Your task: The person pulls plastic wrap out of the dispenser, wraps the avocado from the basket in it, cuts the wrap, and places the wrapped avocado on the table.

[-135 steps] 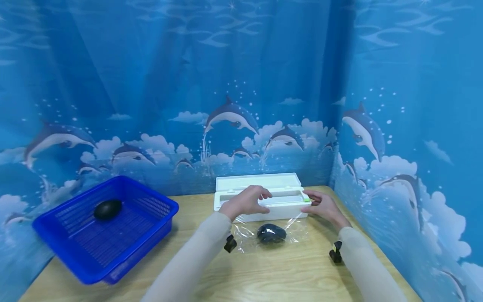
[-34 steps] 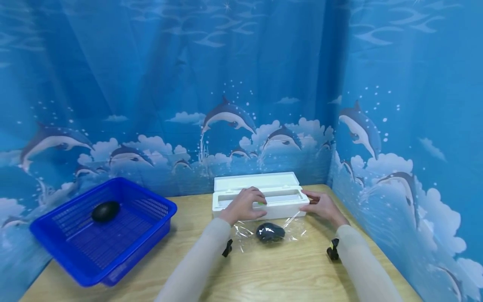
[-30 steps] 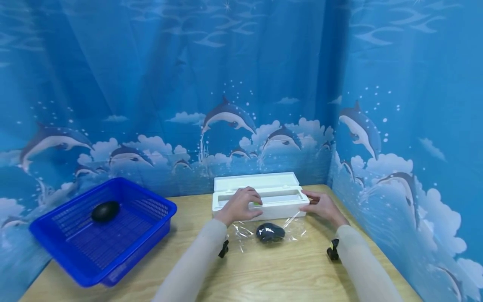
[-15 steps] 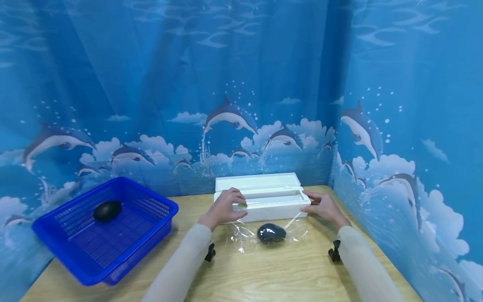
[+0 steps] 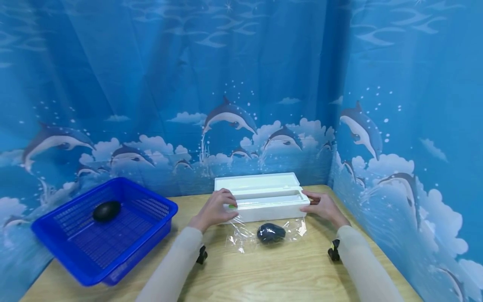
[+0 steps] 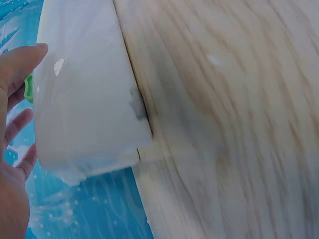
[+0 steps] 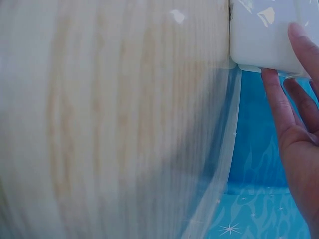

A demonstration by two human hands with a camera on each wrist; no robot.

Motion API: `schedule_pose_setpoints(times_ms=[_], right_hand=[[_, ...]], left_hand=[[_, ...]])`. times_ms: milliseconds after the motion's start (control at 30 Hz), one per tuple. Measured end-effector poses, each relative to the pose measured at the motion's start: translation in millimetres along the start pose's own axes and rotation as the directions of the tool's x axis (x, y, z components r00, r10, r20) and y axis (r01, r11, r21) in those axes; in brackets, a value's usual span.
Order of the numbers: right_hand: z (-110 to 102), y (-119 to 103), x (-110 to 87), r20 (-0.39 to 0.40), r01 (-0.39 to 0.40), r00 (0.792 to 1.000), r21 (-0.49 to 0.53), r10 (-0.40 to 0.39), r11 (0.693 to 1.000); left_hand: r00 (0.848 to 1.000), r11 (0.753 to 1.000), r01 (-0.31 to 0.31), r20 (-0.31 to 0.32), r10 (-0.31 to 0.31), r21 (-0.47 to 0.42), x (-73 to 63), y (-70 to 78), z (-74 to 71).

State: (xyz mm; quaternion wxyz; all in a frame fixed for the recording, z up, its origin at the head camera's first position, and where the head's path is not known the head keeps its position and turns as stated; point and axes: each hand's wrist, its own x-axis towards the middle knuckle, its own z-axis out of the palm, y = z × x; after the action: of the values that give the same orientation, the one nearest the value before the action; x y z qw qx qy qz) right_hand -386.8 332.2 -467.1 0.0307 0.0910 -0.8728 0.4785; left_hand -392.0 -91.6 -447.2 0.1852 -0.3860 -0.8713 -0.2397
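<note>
A long white cling film box [image 5: 269, 213] stands at the back of the table with its lid [image 5: 256, 181] raised. Near its left end, my left hand [image 5: 215, 209] pinches a small green slide cutter [image 6: 29, 88] between thumb and fingers on the front edge. The right hand [image 5: 322, 208] grips the box's right end, thumb on the front and fingers behind and under the end. Clear cling film [image 5: 241, 241] hangs from the box front onto the table, draped over a dark egg-shaped fruit [image 5: 271, 233] that looks like an avocado.
A blue perforated basket [image 5: 102, 247] sits on the left of the wooden table [image 5: 249, 277], holding another dark egg-shaped fruit [image 5: 107, 211]. A blue dolphin-print curtain [image 5: 181, 84] closes off the back and the right side.
My left hand has slid leftward along the box front with the green slide cutter, from near the middle to the left end. Earlier the cutter sat at the right end. The right hand stays put.
</note>
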Motion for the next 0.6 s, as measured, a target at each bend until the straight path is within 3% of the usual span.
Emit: schedule_pose_setpoints(times_ms=[200,400,600], right_hand=[[-2,0,-1.4,0.014,0.000,1.000,0.013,-0.001,1.000],[-4,0,-1.3,0.014,-0.006,1.000,0.003,0.006,1.000],[0,3,1.6,0.003,0.018,1.000,0.015,-0.018,1.000]], left_hand=[[0.999,0.997,0.041,-0.024,-0.043,-0.067,-14.8,-7.5,-12.5],[0.994,0.995,0.078,-0.072,-0.082,-0.063,-29.9,-16.9,-19.3],[0.993,0.996,0.076,-0.083,-0.079,-0.040,-34.6,-20.0,-20.4]])
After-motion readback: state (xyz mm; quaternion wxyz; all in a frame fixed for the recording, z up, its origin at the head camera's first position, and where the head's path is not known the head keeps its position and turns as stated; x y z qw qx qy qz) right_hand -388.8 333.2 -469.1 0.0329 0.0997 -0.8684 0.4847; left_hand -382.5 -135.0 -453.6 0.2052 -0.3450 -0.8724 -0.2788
